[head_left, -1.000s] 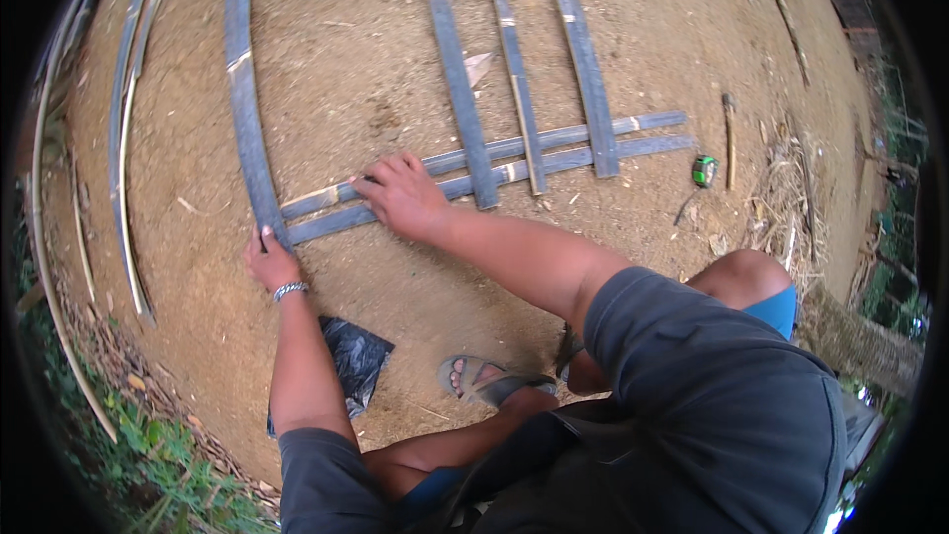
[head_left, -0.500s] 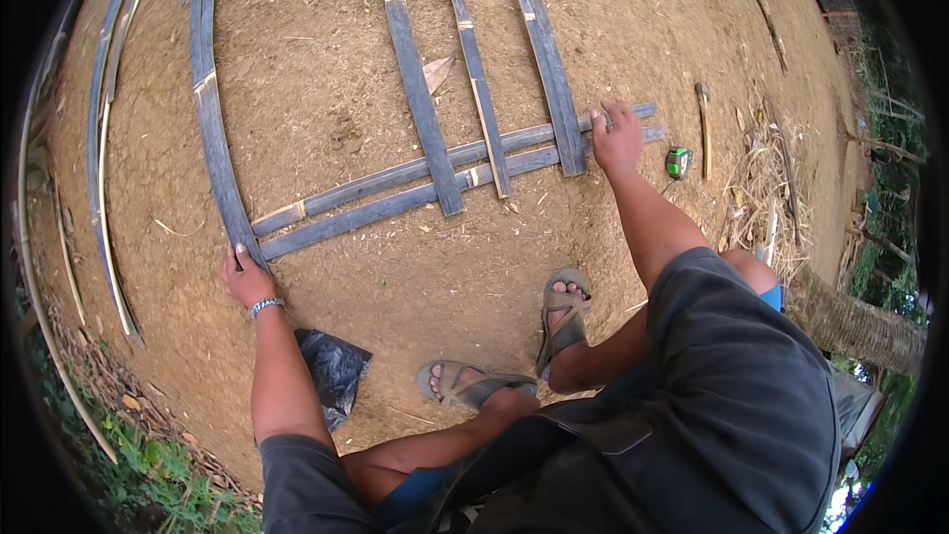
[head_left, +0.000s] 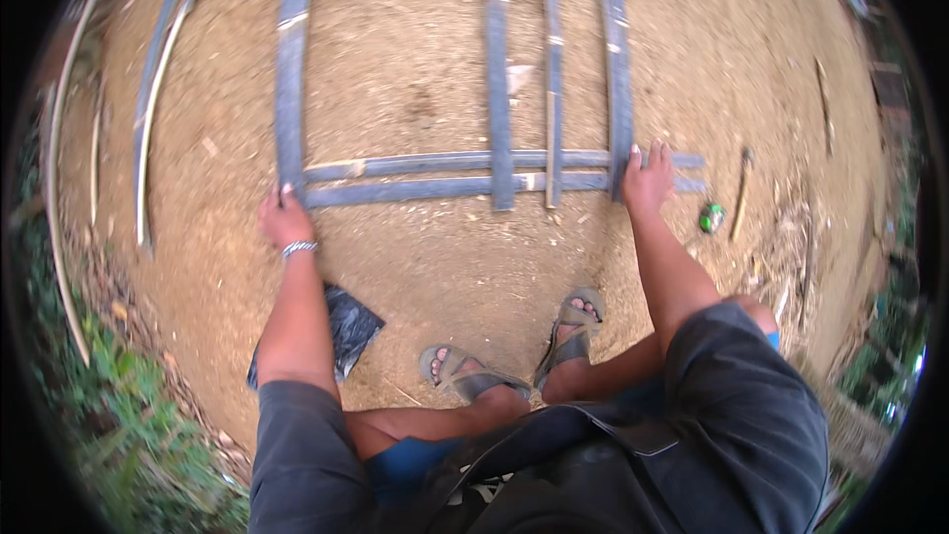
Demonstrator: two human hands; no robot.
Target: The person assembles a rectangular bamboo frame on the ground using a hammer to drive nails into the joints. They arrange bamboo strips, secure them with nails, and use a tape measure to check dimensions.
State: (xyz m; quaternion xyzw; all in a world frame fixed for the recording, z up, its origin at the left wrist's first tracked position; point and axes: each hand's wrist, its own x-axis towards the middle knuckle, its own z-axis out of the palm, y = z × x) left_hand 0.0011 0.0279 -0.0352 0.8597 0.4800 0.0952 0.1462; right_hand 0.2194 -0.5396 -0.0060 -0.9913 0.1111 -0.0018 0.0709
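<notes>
Several dark split-bamboo slats lie on the ground as a ladder-like frame. My left hand [head_left: 286, 219] grips the near end of the long left slat [head_left: 289, 104], thumb on top and fingers along its outer edge. My right hand [head_left: 648, 181] rests beside the near end of the right slat [head_left: 618, 69], its fingers stretched forward over the crosswise strips. Two crosswise strips, a far one [head_left: 425, 163] and a near one [head_left: 415, 189], run between my hands. A wide slat [head_left: 496, 79] and a narrow slat [head_left: 555, 69] lie across them.
A green and black tape measure [head_left: 711, 218] and a wooden-handled hammer [head_left: 741, 196] lie right of the frame. A black plastic bag [head_left: 351, 324] is beside my left forearm. Loose bamboo strips [head_left: 150, 129] lie left; dry shavings [head_left: 791, 247] lie right. My sandalled feet are close below.
The view has turned, so the frame looks straighter and further right. My left hand stays at the slat's end; my right hand has come slightly nearer the right slat's end.
</notes>
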